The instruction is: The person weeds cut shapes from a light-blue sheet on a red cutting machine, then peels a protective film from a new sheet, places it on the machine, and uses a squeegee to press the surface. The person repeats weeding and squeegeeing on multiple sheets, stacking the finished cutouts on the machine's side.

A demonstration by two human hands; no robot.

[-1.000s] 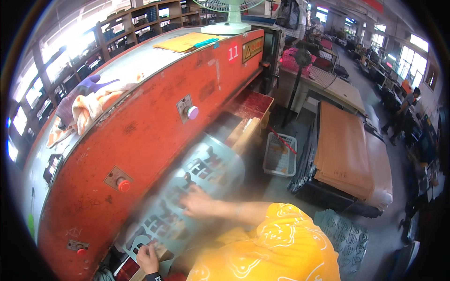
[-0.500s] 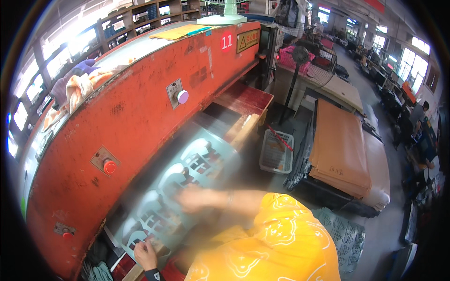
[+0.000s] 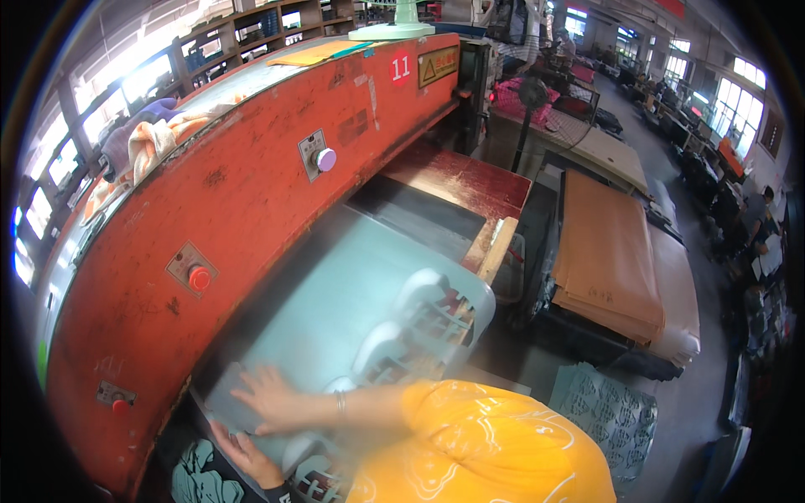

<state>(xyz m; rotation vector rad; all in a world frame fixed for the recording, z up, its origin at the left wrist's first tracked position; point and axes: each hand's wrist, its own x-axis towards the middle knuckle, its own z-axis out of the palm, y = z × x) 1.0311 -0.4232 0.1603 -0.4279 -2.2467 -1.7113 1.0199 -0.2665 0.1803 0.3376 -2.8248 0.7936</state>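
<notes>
While right hand point(image 3: 267, 401) lies flat, fingers spread, on pale sheet point(image 3: 335, 293), left hand point(image 3: 245, 453) probably grips its near edge; keep sheet level beyond fingertips, under red press point(image 3: 210, 210).

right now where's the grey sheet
In the head view, the grey sheet lies on the bed below the red press, both hands at its near-left corner.
</notes>
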